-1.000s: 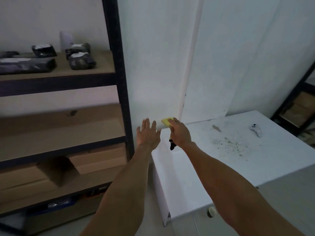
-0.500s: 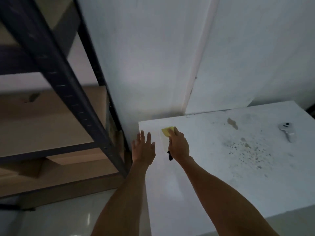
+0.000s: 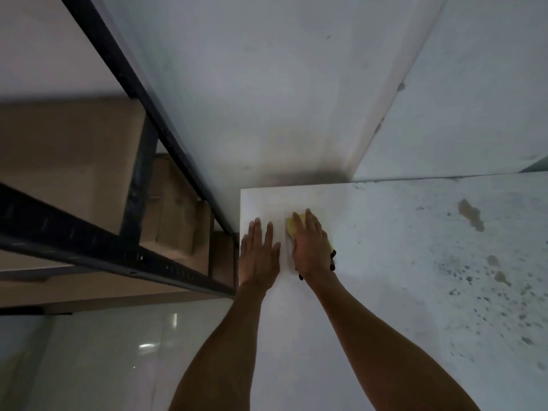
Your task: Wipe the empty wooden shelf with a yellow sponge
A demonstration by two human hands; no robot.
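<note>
Both hands are down on the white surface (image 3: 385,307), near its far left corner. Left hand (image 3: 259,253) lies flat, palm down, fingers straight and slightly spread, holding nothing; its outer edge sits right at the surface's left rim. Right hand (image 3: 311,247) is just beside it, with a narrow strip of bare surface between the two. It is spread flat over the sponge (image 3: 292,227), fingers straight, pressing down on it rather than curling round it. Yellow shows past the index finger on the side toward the left hand, and a sliver shows again off the little-finger side. Something small and black (image 3: 334,258) pokes out at the right wrist; I cannot tell what it is. Out past the right hand the surface carries a brownish smear (image 3: 471,216) and a scatter of dark specks (image 3: 480,298), well apart from the sponge. The shelf (image 3: 65,161) stands beyond the left hand: brown boards in a black metal frame (image 3: 98,247), with a frame post close to the surface's left rim. The sponge is on the surface, not on the shelf. Ahead of the fingertips is a white wall (image 3: 267,84). Below the left forearm is a glossy pale floor (image 3: 103,351).
</note>
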